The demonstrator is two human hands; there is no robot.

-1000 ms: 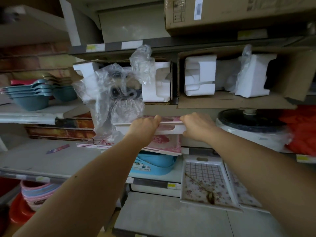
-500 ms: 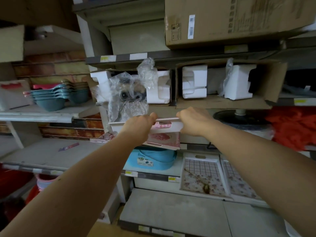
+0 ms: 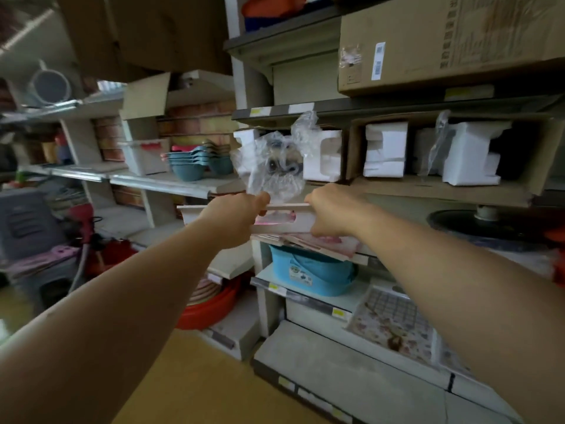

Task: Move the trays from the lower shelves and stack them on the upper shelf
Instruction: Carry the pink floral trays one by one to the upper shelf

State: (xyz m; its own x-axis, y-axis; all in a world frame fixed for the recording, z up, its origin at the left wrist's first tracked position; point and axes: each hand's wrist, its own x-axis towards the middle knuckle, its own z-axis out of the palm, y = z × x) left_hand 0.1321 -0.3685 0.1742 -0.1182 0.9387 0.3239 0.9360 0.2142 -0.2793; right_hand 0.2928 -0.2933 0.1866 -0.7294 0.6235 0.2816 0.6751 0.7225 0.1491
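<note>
A white tray with a pink flower print [image 3: 286, 220] is held level at the front of the upper shelf [image 3: 362, 259]. My left hand [image 3: 237, 214] grips its near rim on the left, and my right hand [image 3: 331, 211] grips the same rim on the right. Just under it lie other pink-print trays [image 3: 324, 244] stacked on that shelf. On a lower shelf at the right, two flower-print trays [image 3: 394, 325] lean side by side, partly hidden by my right forearm.
A crumpled plastic bag [image 3: 273, 166] and white foam blocks [image 3: 385, 149] sit just above the held tray. A blue basin [image 3: 312, 270] stands on the shelf below. Teal bowls [image 3: 191, 163] are at the left, a cardboard box [image 3: 443, 41] up top, red basins [image 3: 214, 304] near the floor.
The view has swung left and pulled back. Both hands keep their grip on the tray's rim, and the tray sits a little higher over the stack than before.
</note>
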